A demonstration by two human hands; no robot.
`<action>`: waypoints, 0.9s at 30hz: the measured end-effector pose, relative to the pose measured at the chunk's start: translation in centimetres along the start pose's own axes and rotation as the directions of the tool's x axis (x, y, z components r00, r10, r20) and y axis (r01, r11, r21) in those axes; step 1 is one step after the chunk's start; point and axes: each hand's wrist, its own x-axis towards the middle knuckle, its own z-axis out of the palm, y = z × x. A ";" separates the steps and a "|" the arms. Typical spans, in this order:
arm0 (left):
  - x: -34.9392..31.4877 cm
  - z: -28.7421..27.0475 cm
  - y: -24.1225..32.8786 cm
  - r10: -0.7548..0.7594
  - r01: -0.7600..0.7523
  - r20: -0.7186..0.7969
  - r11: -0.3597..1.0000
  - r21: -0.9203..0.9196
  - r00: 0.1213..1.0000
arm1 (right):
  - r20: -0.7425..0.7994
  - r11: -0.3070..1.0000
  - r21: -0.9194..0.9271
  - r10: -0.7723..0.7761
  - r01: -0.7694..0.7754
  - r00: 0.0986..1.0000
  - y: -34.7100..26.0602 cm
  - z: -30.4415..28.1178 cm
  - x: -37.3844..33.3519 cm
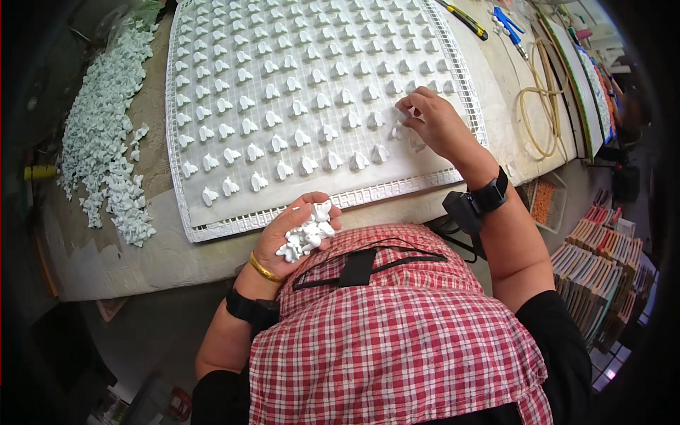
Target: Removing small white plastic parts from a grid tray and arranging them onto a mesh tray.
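Note:
My left hand (280, 237) is cupped, palm up, near the front edge of a large flat tray, with its fingers curled round a handful of small white molded pieces (304, 239). Over the right part of the tray (283, 190), my right hand (435, 122) has thumb and forefinger bent toward each other at a blurred white piece (397, 129). This piece looks pinched at the fingertips, low over the tray's surface. Rows of similar petal-shaped white pieces (283, 169) lie spaced out across the tray. Some pieces are hidden behind my right hand.
A long heap of loose white pieces (106, 120) lies left of the tray on the worktable (191, 265). A yellow-black utility knife (464, 20), a blue-handled air gun (508, 25) and a coiled hose (542, 106) are at the back right. Stacked thin panels (591, 265) stand below, right.

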 end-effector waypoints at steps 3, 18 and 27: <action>-0.1 0.0 0.1 0.003 -0.003 0.004 1.000 0.004 1.000 | -0.032 0.993 -0.011 -0.116 0.116 0.993 -0.5 0.0 -0.1; -0.3 -0.3 -0.1 -0.018 0.017 0.016 0.999 0.030 1.000 | -0.050 1.000 0.015 -0.011 0.012 0.999 -1.0 -0.4 -1.5; -0.3 -0.3 -0.1 -0.022 0.022 -0.006 0.999 0.033 1.000 | -0.053 0.975 0.000 -0.221 0.222 0.974 -1.1 -1.7 -1.4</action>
